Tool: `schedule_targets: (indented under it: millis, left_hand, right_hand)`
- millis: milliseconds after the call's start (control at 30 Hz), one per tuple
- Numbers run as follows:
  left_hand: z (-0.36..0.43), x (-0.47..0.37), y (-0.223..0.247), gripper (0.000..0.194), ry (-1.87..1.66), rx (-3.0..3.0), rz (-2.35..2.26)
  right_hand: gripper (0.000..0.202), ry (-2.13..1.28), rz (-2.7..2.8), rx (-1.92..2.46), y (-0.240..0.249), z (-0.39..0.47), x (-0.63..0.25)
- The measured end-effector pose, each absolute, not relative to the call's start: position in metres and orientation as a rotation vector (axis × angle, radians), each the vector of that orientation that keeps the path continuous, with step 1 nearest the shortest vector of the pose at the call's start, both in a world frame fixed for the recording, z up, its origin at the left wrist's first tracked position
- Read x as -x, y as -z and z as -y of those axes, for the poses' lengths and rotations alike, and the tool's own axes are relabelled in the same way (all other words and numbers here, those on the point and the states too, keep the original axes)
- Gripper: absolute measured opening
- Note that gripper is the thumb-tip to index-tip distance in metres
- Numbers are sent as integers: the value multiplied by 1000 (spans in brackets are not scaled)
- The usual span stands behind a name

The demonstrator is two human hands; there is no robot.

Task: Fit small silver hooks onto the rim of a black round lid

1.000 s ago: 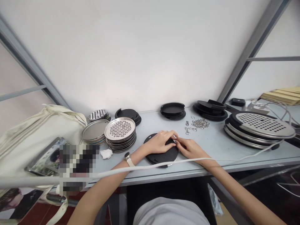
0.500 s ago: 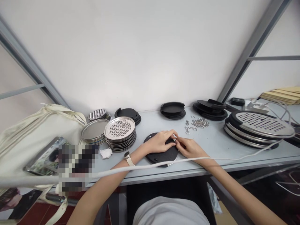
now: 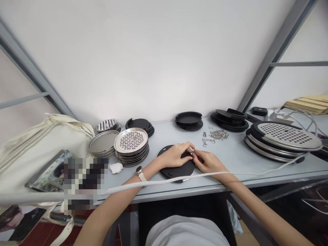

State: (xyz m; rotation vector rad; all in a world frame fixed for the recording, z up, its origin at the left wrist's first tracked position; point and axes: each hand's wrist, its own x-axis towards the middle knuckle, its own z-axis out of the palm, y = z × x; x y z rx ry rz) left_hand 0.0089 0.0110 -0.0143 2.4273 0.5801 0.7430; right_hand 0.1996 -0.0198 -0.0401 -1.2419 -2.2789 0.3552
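A round black disc (image 3: 179, 172) with a thin metal rim lies flat near the front edge of the table. Across its top rests my left hand (image 3: 176, 154), fingers curled at the disc's right side and thumb pressed near them. My right hand (image 3: 208, 162) is closed in a pinch at that same edge, its fingertips meeting those of the left. A tiny bright spot shows between the fingertips, too small to name. Beyond the hands lies a loose pile of small metal clips (image 3: 219, 134), with a few scattered beside it.
Stacked metal grater discs (image 3: 131, 140) and plain metal discs (image 3: 103, 141) stand at left. Black round holders (image 3: 189, 118) sit along the wall. At right is a stack of large grater discs (image 3: 284, 136). A white cable (image 3: 246, 173) crosses in front of my forearms.
Almost nothing differs. The right hand's fingers have shifted very slightly at the disc's edge; the left hand and the disc stay in place.
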Motion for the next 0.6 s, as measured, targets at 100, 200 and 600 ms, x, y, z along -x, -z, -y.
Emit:
schedule_targets:
  millis: [100, 200, 600]
  left_hand:
    - [-11, -9, 14, 30, -751, -2425, -570]
    - [-11, -10, 15, 31, -751, -2415, -547]
    - [-8, -8, 15, 40, -807, -2607, -659]
  right_hand:
    - [27, -358, 2272, 1239, 40, 20, -200]
    - [27, -367, 2250, 1243, 39, 21, -199]
    - [27, -366, 2274, 1365, 43, 14, -200]
